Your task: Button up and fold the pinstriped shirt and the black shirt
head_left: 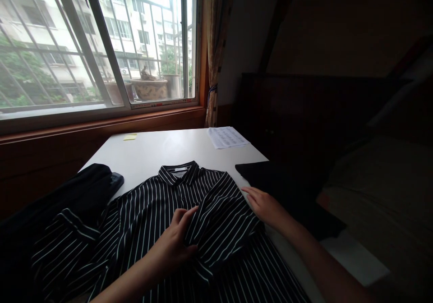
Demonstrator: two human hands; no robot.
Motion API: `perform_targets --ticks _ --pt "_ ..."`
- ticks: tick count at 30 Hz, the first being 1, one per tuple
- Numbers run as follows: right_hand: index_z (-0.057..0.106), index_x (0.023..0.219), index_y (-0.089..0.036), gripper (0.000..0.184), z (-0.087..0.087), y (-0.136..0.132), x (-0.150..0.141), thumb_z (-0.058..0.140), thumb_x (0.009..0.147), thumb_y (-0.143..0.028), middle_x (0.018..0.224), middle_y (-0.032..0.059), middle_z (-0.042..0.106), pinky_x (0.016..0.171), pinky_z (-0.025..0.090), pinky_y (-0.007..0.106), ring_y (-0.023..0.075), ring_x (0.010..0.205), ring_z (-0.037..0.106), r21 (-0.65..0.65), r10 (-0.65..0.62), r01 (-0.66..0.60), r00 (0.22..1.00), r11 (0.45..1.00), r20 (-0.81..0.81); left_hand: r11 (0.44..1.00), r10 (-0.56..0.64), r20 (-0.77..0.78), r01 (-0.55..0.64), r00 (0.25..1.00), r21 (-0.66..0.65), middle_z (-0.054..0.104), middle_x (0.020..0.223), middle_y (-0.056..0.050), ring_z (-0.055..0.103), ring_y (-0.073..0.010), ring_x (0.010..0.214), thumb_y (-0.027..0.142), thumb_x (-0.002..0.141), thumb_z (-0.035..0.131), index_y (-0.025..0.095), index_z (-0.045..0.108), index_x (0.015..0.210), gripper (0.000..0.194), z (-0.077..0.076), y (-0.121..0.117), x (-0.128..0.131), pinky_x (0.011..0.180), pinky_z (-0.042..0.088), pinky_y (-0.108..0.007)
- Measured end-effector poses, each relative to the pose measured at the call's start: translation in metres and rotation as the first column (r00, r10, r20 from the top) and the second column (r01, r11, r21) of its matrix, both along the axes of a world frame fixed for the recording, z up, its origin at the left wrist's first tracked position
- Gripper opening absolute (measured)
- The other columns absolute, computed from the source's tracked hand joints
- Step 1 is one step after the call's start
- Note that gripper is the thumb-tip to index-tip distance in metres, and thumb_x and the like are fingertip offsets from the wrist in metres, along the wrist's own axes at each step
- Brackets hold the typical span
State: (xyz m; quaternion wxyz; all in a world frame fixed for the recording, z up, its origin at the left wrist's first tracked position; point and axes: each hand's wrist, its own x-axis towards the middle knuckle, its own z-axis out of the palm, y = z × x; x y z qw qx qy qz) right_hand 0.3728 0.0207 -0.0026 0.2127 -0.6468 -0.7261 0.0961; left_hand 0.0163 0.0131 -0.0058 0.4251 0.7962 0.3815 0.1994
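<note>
A black shirt with white stripes (149, 217) lies front up, its collar toward the far side. One sleeve (226, 222) is folded across the shirt's front from the right. My left hand (177, 237) rests at the inner edge of that sleeve, thumb and forefinger spread apart. Just beyond the shirt's right edge is my right hand (262, 204), fingers stretched out beside the folded shoulder; whether they touch the cloth I cannot tell. The other sleeve (71, 244) lies loosely bent on the left.
Under the shirt is a white table (162, 145). Dark clothing (84, 185) lies at the left, and a dark cloth (280, 181) hangs over the right edge. Printed sheets (228, 137) and a yellow sticky note (130, 137) lie near the far edge, below a barred window (145, 46).
</note>
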Motion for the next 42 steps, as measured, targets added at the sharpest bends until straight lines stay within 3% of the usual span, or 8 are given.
perform_targets --ticks 7,13,21,24,26,29,33,42 --pt "0.034 0.156 -0.019 0.071 -0.01 -0.022 -0.006 0.047 0.097 -0.058 0.163 0.0086 0.03 0.124 0.026 0.044 0.0249 0.15 0.028 -0.134 0.198 -0.186 0.976 0.974 0.087 0.999 0.011 0.042 -0.012 0.999 0.038 0.04 0.135 -0.005 0.054 -0.015 0.093 0.009 0.083 0.057 0.037 0.047 0.138 0.062 0.005 0.011 -0.006 0.088 0.053 -0.037" --pt "0.024 0.159 -0.026 0.078 -0.013 -0.035 -0.016 0.041 0.096 -0.068 0.166 0.0032 0.016 0.125 0.017 0.052 0.0286 0.154 0.012 -0.257 0.246 -0.202 0.957 0.945 0.153 0.998 0.057 0.051 -0.057 0.997 0.001 0.041 0.136 -0.006 0.053 -0.0162 0.095 0.015 0.085 0.058 0.033 0.055 0.13 0.048 0.021 0.014 -0.017 0.089 0.053 -0.037" --pt "0.017 0.159 -0.035 0.076 -0.008 -0.04 -0.019 0.038 0.095 -0.071 0.167 -0.0017 0.01 0.124 0.014 0.057 0.0312 0.154 0.005 -0.321 0.271 -0.205 0.946 0.925 0.177 0.992 -0.06 -0.073 0.068 0.995 0.111 0.028 0.151 -0.006 0.059 -0.0154 0.097 0.006 0.084 0.053 0.038 0.044 0.137 0.063 -0.002 0.009 -0.032 0.088 0.058 -0.037" --pt "0.018 0.159 -0.035 0.071 -0.003 -0.03 -0.021 0.031 0.098 -0.069 0.167 -0.0025 0.01 0.124 0.016 0.055 0.029 0.154 0.006 -0.284 0.242 -0.184 0.953 0.941 0.185 0.978 -0.048 -0.205 0.088 0.978 0.19 0.021 0.158 -0.008 0.063 -0.017 0.097 0.001 0.083 0.049 0.038 0.041 0.141 0.069 -0.008 0.008 -0.032 0.081 0.061 -0.037" --pt "0.02 0.159 -0.031 0.07 -0.001 -0.016 -0.023 0.027 0.1 -0.067 0.167 -0.0007 0.011 0.124 0.018 0.052 0.0273 0.154 0.008 -0.22 0.183 -0.137 0.962 0.966 0.204 0.941 -0.004 -0.331 0.116 0.944 0.318 0.018 0.162 -0.009 0.061 -0.0262 0.113 0.001 0.082 0.052 0.036 0.042 0.143 0.071 -0.006 0.007 -0.029 0.087 0.06 -0.044" --pt "0.025 0.159 -0.021 0.073 -0.001 0.011 -0.034 0.026 0.101 -0.064 0.167 0.0055 0.014 0.124 0.02 0.047 0.026 0.154 0.012 -0.11 0.102 -0.077 0.967 0.991 0.235 0.807 0.061 -0.455 0.224 0.889 0.547 0.022 0.164 -0.008 0.047 -0.0366 0.135 0.009 0.087 0.056 0.034 0.044 0.146 0.065 -0.001 0.007 -0.018 0.104 0.048 -0.061" --pt "0.031 0.157 -0.01 0.073 -0.014 0.045 -0.059 0.026 0.102 -0.059 0.165 0.0123 0.018 0.124 0.019 0.043 0.0256 0.153 0.016 -0.053 0.103 -0.092 0.962 0.994 0.251 0.674 -0.002 -0.5 0.371 0.866 0.639 0.032 0.162 -0.008 0.033 -0.0323 0.147 0.025 0.097 0.053 0.029 0.039 0.15 0.055 0.0 0.009 0.007 0.117 0.031 -0.062" --pt "0.026 0.158 -0.011 0.078 -0.043 0.071 -0.063 0.022 0.1 -0.063 0.166 0.0116 0.018 0.125 0.013 0.043 0.0239 0.154 0.014 -0.11 0.125 -0.101 0.962 0.989 0.242 0.725 -0.193 -0.509 0.471 0.839 0.502 0.018 0.165 -0.003 0.015 -0.033 0.152 0.05 0.105 0.035 0.035 0.021 0.158 0.057 -0.014 0.022 0.016 0.119 0.021 -0.067"
